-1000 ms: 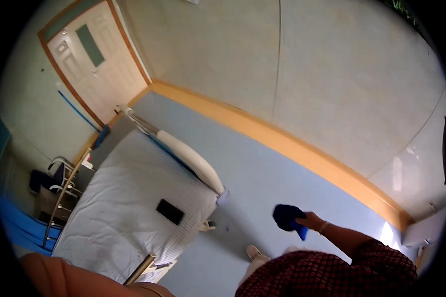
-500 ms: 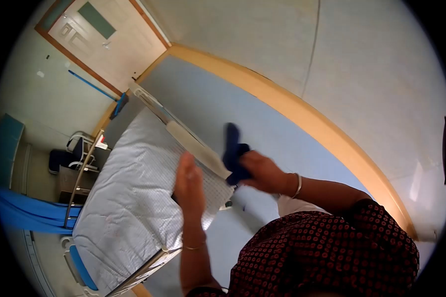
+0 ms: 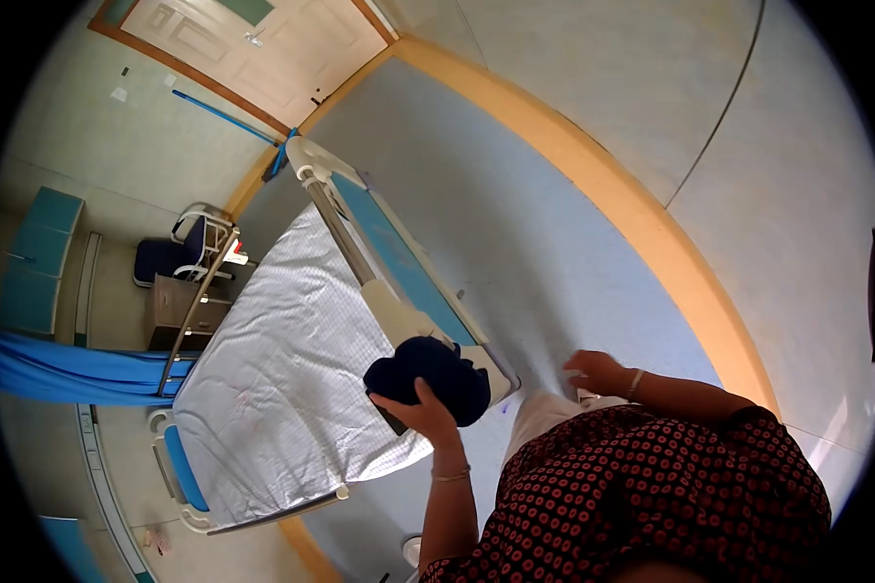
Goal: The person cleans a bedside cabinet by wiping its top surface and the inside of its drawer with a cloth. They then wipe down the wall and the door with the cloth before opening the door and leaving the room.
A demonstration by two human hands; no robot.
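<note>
My left hand (image 3: 418, 413) grips a bunched dark navy cloth item (image 3: 437, 379) with its thumb over the near side. What kind of item it is cannot be made out. The bundle is held above the corner of a bed with a white checked sheet (image 3: 301, 360), close to the bed's end board (image 3: 399, 248). My right hand (image 3: 598, 372) is apart from the cloth, in front of my body and over the floor. Its fingers are loosely bent and spread a little, with nothing in them.
A side rail (image 3: 199, 306) runs along the bed's far side by a blue curtain (image 3: 78, 367). Beyond stand a brown cabinet (image 3: 170, 306) and a dark-seated chair (image 3: 165, 260). A blue broom (image 3: 228, 117) leans near the door (image 3: 292, 39). Grey-blue floor (image 3: 554, 243) lies between bed and wall.
My right hand has let go of the dark cloth and moved down toward my body. My left hand now holds the cloth, which is bunched into a rounder bundle. The view has shifted.
</note>
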